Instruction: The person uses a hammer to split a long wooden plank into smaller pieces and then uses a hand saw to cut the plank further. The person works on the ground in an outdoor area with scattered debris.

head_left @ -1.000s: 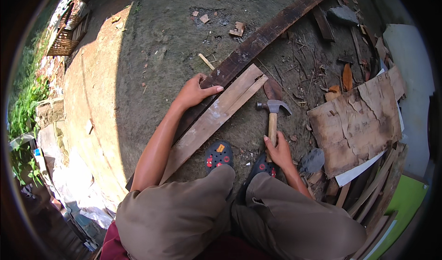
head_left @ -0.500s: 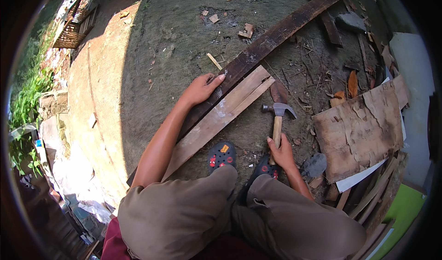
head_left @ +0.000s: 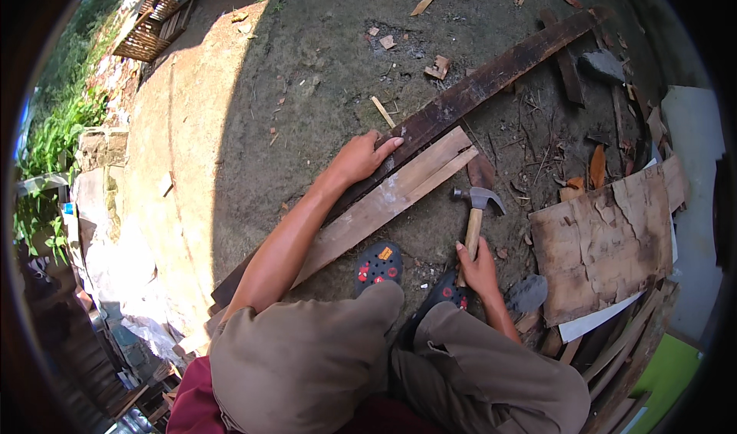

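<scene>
A long dark wooden plank (head_left: 468, 92) runs diagonally from near left to far right over the ground. My left hand (head_left: 359, 157) grips it about midway, thumb on the top face and fingers at its far edge, partly hidden. Alongside its near side lies a shorter, paler board (head_left: 376, 203), split at its far end. In my right hand (head_left: 480, 269) is a claw hammer (head_left: 475, 217), held by its wooden handle. The hammer's head points away from me, just right of the pale board's end and apart from it.
My clogs (head_left: 378, 265) are close to the pale board. On the right are a peeling brown sheet (head_left: 603, 238), wood strips (head_left: 626, 342) and a grey stone (head_left: 526, 294). Farther off lie another stone (head_left: 601, 67) and wood scraps (head_left: 437, 67). A woven basket (head_left: 150, 31) stands far left.
The whole scene has shifted slightly right and down in the picture. My left hand keeps its grip on the dark plank, and my right hand still holds the hammer.
</scene>
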Tool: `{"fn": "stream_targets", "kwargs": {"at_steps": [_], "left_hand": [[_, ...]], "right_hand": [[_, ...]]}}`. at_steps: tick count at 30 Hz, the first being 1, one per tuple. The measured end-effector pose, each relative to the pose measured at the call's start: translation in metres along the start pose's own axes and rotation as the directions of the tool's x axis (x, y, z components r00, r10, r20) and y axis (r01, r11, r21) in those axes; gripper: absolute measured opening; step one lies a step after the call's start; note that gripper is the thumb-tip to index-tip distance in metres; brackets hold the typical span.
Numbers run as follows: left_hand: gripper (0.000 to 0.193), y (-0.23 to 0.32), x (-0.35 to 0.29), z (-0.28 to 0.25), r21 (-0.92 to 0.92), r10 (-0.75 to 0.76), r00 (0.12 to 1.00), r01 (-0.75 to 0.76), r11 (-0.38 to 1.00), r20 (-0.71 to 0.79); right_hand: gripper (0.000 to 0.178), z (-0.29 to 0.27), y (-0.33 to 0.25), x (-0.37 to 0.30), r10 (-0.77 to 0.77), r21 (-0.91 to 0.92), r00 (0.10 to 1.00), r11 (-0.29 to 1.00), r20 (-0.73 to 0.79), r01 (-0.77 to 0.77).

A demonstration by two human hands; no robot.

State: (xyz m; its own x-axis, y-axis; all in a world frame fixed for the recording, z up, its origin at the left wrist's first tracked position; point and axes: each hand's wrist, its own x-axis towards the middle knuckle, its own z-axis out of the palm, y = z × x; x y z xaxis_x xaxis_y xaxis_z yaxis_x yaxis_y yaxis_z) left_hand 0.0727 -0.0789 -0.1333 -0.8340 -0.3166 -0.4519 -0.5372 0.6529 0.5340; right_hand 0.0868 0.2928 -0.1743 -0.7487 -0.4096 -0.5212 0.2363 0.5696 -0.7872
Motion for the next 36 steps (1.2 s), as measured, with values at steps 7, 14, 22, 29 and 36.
{"fn": "stream_targets", "kwargs": {"at_steps": [7,14,22,29,36], "left_hand": [[0.070,0.017,-0.012,0.004,0.048,-0.008,0.996,0.013,0.999,-0.092],[0.069,0.039,-0.028,0.000,0.108,-0.018,0.992,0.032,0.994,-0.126],[0.068,0.045,-0.039,0.001,0.126,0.042,0.980,-0.018,0.992,-0.194],[0.065,0.059,-0.053,0.006,0.097,0.021,0.976,0.001,0.995,-0.217],[0.062,0.065,-0.060,0.013,0.103,0.034,0.971,-0.009,0.995,-0.237]], "right_hand": [[0.032,0.002,0.014,0.003,0.023,0.117,0.999,0.993,0.025,-0.026],[0.032,0.002,0.018,0.002,0.010,0.084,1.000,0.996,0.020,-0.012],[0.033,0.002,0.016,0.003,0.028,0.091,0.999,0.995,0.045,-0.032],[0.035,-0.001,0.015,0.004,0.015,0.039,0.999,0.999,0.041,-0.017],[0.035,0.000,0.013,0.002,0.016,0.039,1.000,0.999,0.013,-0.016]]}}
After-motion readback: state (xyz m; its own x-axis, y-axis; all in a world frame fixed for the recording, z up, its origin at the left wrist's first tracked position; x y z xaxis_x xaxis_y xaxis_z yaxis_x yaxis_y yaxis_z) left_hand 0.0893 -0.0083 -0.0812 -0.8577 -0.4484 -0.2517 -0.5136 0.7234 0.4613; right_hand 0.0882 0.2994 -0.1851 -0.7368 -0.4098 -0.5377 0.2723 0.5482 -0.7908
